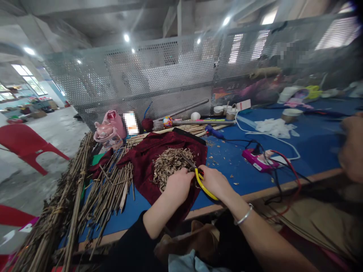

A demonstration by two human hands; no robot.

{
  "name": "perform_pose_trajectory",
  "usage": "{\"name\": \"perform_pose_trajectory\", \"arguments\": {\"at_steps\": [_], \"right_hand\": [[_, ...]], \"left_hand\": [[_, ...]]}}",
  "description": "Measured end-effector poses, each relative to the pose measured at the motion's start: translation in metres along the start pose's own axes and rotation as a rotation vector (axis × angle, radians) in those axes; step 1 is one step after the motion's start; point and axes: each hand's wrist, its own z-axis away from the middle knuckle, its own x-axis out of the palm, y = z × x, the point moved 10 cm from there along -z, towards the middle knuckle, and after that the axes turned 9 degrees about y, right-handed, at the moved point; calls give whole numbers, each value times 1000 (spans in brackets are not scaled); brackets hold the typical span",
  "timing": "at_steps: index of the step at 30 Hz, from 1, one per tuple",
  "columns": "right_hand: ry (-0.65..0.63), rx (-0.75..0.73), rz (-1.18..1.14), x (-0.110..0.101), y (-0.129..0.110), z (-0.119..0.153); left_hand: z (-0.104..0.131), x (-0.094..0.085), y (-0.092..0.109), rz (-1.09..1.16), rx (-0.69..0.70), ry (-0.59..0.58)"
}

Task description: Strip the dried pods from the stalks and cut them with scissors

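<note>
My right hand (214,182) is closed round the yellow handles of a pair of scissors (206,189), whose dark blades point away over a heap of dry, pale brown plant cuttings (171,162). Right beside the handles is my left hand (179,184), at the near edge of the heap. Its fingers are curled together, and whatever they grip is hidden. Under the heap lies a dark red cloth (144,156), spread on the blue tabletop (227,166). Several thin dry stalks (109,192) lie to the left of the cloth.
Bundled long stalks (56,204) lean along the table's left end. Behind the cloth stand a pink container (115,122) and a phone (131,122). A blue glue gun (214,132) and a purple power strip (259,160) with cables lie right. Another person's hand (351,147) shows far right.
</note>
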Motion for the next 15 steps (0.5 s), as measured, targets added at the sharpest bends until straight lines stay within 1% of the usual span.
{"name": "perform_pose_trajectory", "arguments": {"at_steps": [2,4,6,9,11,13,15], "right_hand": [[0,1,-12,0,1,0],[-13,5,-16,1,1,1],[-11,4,-16,0,1,1],[-10,5,-16,0,0,0],[-17,7,-19,2,1,0],[-12,-2,-39,3,4,0],[12,-23,-88,3,6,1]], "left_hand": [[-3,7,-1,7,11,-18],[-3,3,-9,66,-29,22],[-3,-12,-22,171,-86,124],[-5,-37,-46,339,-136,290],[-6,-47,-66,414,-195,372],[-6,-44,-91,487,-324,398],[-2,-31,-112,593,-484,381]]}}
